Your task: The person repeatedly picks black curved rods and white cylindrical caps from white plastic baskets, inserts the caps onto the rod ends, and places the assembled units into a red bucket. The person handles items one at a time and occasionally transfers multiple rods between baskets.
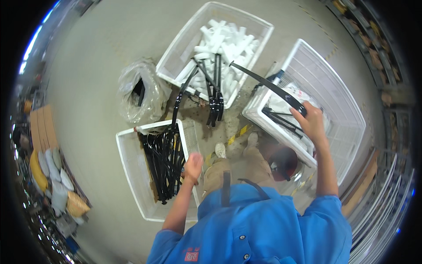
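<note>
My right hand is closed around the wide end of a long, glossy black curved bar. The bar narrows toward its far tip, which reaches over the white tubes heaped in the far white crate. My left hand hovers at the right rim of the near-left white crate; its fingers are blurred, and I cannot make out whether they hold anything. Many similar glossy black bars lie in that crate. Several more black bars lean over the near rim of the far crate.
At the right stands another white crate with black parts and plastic bags. A clear plastic sack sits at the left. Near my legs is a dark red bucket. Shelving lines the right side, and metal rods lie below it.
</note>
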Demonstrator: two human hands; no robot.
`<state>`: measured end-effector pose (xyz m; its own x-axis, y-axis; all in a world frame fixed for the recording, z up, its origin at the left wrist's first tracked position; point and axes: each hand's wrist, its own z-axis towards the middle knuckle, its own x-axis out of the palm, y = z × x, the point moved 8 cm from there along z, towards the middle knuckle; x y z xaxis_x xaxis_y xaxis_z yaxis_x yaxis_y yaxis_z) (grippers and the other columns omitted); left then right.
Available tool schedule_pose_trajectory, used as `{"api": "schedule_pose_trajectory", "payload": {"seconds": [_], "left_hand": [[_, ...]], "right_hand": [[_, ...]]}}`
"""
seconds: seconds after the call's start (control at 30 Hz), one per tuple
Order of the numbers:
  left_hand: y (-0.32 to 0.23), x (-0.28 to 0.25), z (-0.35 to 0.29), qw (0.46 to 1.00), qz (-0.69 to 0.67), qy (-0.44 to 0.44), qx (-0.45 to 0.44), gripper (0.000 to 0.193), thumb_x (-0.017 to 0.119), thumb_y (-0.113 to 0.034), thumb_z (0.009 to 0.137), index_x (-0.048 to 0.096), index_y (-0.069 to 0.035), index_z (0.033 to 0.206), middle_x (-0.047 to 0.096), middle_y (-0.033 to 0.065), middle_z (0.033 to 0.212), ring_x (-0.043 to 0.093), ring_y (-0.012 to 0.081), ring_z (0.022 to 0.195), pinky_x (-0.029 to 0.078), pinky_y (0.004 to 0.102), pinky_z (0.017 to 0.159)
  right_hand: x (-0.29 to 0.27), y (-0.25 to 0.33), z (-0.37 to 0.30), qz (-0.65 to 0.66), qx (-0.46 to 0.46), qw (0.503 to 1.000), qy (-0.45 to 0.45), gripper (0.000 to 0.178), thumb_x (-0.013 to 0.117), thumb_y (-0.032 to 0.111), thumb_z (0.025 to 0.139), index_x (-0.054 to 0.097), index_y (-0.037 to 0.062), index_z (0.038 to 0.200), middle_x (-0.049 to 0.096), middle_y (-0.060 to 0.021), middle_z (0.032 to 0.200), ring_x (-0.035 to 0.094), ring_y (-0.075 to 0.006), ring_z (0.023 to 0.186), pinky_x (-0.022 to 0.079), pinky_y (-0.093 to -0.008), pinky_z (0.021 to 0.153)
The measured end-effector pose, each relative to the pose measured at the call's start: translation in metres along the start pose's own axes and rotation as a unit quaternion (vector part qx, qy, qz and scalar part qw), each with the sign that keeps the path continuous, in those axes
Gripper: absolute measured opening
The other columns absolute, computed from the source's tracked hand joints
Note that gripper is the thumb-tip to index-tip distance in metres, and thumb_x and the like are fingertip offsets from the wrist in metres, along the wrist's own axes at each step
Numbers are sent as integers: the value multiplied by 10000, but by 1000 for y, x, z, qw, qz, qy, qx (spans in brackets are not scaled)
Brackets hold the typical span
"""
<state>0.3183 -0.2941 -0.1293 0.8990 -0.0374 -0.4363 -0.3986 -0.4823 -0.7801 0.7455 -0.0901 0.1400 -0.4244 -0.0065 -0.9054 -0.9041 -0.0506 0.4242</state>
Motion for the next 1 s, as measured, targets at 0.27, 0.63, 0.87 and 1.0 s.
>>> {"api": "schedule_pose_trajectory", "payload": {"seconds": [0.27,0.63,0.87,1.0], "left_hand": [[-447,97,-136,772,-42,185,607,721,798,-125,713,479,-17,1351,512,184,1395,510,364,1262,407,423,1034],[-275,298,-144,818,88,284,492,328,686,16,694,660,-90,1003,615,91,799,602,301,694,478,370,624],[-99,326,-72,882,263,261,292,168,723,-78,817,615,-27,934,655,123,792,641,268,689,505,357,658],[-46,309,-63,920,266,245,152,187,767,-67,826,615,-6,918,620,31,685,575,107,613,473,267,569]], "right_hand": [[-258,61,-185,-22,-7,996,-90,379,847,263,640,645,10,837,610,-66,677,598,-196,599,419,-316,570],[-14,-95,-285,72,-156,985,-13,464,747,139,711,617,113,1156,606,-72,1224,572,-249,1149,421,-431,1002],[285,-406,-439,44,339,938,53,508,671,87,790,548,103,1282,500,-183,1370,490,-343,1250,418,-452,984],[463,-517,-463,-93,324,920,197,501,584,176,884,494,137,1375,477,-205,1377,523,-404,1207,452,-475,959]]}}
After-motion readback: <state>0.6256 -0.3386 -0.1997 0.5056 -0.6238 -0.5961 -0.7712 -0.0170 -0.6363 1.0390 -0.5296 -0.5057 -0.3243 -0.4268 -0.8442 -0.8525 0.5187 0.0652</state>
